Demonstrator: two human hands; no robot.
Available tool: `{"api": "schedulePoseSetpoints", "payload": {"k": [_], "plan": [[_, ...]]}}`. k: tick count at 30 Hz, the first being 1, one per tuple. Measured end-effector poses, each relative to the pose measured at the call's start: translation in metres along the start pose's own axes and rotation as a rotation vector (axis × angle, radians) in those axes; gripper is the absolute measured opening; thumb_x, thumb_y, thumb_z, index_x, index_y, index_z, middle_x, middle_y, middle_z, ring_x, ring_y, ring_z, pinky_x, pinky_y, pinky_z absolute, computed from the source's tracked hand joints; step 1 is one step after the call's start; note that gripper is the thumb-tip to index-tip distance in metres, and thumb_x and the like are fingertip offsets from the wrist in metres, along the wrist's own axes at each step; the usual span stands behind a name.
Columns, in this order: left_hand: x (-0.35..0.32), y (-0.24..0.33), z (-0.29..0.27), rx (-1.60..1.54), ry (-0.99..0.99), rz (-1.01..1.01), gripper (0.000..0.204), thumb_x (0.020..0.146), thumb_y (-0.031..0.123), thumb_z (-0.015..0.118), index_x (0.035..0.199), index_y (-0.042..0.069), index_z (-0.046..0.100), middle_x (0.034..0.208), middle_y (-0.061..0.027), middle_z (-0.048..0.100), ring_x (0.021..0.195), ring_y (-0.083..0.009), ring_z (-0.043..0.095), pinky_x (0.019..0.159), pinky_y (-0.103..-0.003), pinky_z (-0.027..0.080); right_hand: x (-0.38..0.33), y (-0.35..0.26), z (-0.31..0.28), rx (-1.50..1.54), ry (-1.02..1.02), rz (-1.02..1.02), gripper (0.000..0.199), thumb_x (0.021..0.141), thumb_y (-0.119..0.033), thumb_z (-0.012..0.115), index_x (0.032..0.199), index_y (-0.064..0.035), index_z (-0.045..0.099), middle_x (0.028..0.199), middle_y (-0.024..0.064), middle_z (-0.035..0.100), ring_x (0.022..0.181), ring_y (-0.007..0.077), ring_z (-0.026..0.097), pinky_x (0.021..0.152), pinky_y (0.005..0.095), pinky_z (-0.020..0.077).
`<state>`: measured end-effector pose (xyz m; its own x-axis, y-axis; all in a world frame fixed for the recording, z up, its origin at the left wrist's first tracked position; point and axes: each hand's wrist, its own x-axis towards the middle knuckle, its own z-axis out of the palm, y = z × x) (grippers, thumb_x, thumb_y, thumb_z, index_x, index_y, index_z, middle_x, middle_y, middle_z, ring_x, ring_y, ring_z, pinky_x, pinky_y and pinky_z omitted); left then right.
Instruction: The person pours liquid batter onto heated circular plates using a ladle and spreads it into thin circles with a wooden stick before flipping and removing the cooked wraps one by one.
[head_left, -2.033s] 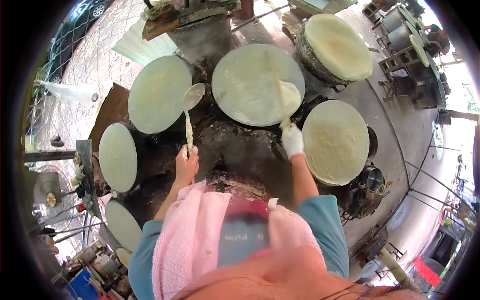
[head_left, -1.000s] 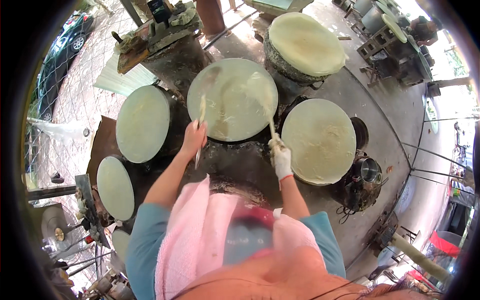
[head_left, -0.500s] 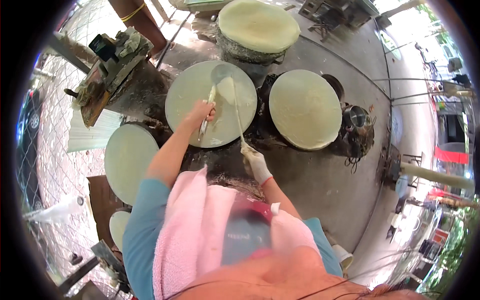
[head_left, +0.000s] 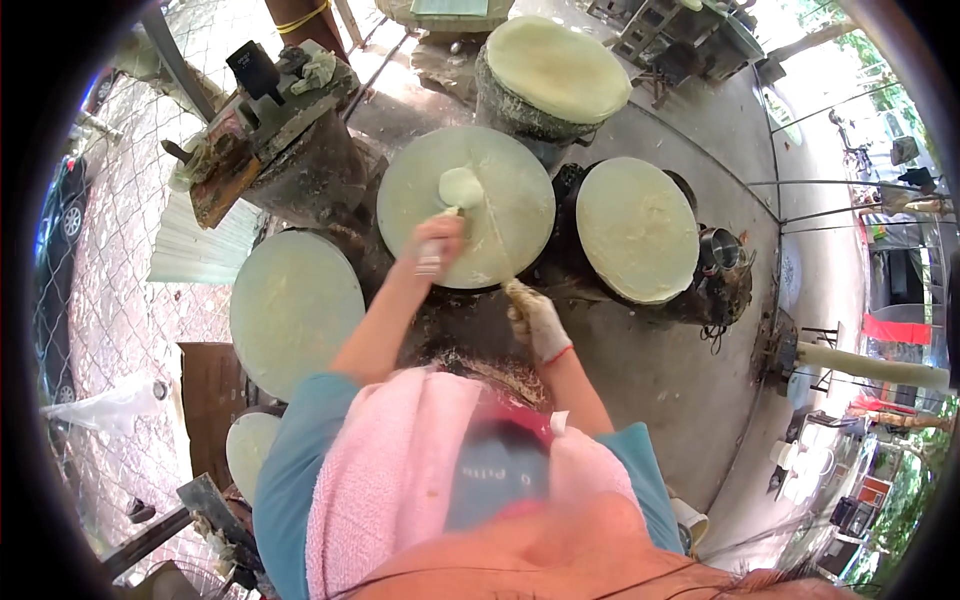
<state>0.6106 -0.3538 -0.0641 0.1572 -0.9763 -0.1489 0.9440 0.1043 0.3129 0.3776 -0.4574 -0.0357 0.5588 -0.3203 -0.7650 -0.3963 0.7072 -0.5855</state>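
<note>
A wide round pan (head_left: 410, 190) with a pale, wet-looking surface stands in front of me. My bare left hand (head_left: 436, 245), blurred, is closed on a short handle above its near part. A pale round disc (head_left: 460, 188) shows just beyond that hand, seemingly at the handle's end. My right hand (head_left: 535, 320), in a whitish soiled glove, grips the near end of a long thin stick (head_left: 494, 235) at the pan's near edge. The stick slants across the pan to the far side of the disc; its far end is hard to make out.
Similar pale-topped rounds stand at the right (head_left: 637, 230), left (head_left: 297, 315) and back (head_left: 558, 68). A cluttered stand (head_left: 300, 150) with a dark box is at back left. A metal pot (head_left: 718, 250) sits right of the right-hand round. Wire fencing (head_left: 120, 220) lines the left.
The pale disc now shows where a grey round tool head and a pale patch were. My left hand has moved toward the pan's near part. The view has shifted slightly.
</note>
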Motion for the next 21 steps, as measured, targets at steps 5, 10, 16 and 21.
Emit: {"api": "schedulePoseSetpoints", "payload": {"k": [5, 10, 16, 21], "plan": [[-0.046, 0.016, 0.057, -0.029, 0.042, -0.012, 0.022, 0.097, 0.018, 0.042, 0.101, -0.002, 0.050, 0.060, 0.0054, 0.035, 0.038, -0.0034, 0.032, 0.037, -0.020, 0.028, 0.063, 0.019, -0.069, -0.296, 0.229, -0.440, 0.023, 0.089, -0.029, 0.059, 0.095, -0.0083, 0.068, 0.062, -0.0046, 0.052, 0.052, 0.0043, 0.042, 0.047, 0.0235, 0.0366], [-0.013, 0.039, 0.067, -0.161, 0.128, -0.003, 0.027, 0.100, 0.020, 0.036, 0.099, -0.005, 0.046, 0.062, 0.0045, 0.037, 0.039, -0.0036, 0.035, 0.040, -0.023, 0.027, 0.064, 0.048, -0.090, -0.224, -0.073, -0.500, 0.028, 0.088, -0.021, 0.062, 0.112, -0.0063, 0.064, 0.079, -0.0049, 0.060, 0.065, 0.0024, 0.047, 0.060, 0.0175, 0.0396], [-0.006, -0.010, 0.097, 0.001, 0.265, 0.099, 0.027, 0.100, 0.019, 0.036, 0.103, -0.007, 0.042, 0.062, 0.0048, 0.037, 0.039, -0.0019, 0.036, 0.038, -0.020, 0.025, -0.006, -0.005, -0.240, 0.206, 0.374, -0.704, 0.045, 0.089, -0.019, 0.062, 0.130, -0.0062, 0.048, 0.081, -0.0025, 0.057, 0.059, 0.0048, 0.048, 0.053, 0.0190, 0.0408], [0.003, -0.066, 0.145, 0.040, 0.263, 0.173, 0.028, 0.101, 0.018, 0.033, 0.103, -0.008, 0.041, 0.063, 0.0030, 0.038, 0.036, -0.0028, 0.036, 0.037, -0.018, 0.026, 0.013, -0.044, -0.358, 0.244, 0.692, -0.505, 0.047, 0.076, -0.021, 0.078, 0.111, -0.0106, 0.048, 0.054, -0.0075, 0.039, 0.034, 0.0050, 0.027, 0.031, 0.0247, 0.0217]]}}
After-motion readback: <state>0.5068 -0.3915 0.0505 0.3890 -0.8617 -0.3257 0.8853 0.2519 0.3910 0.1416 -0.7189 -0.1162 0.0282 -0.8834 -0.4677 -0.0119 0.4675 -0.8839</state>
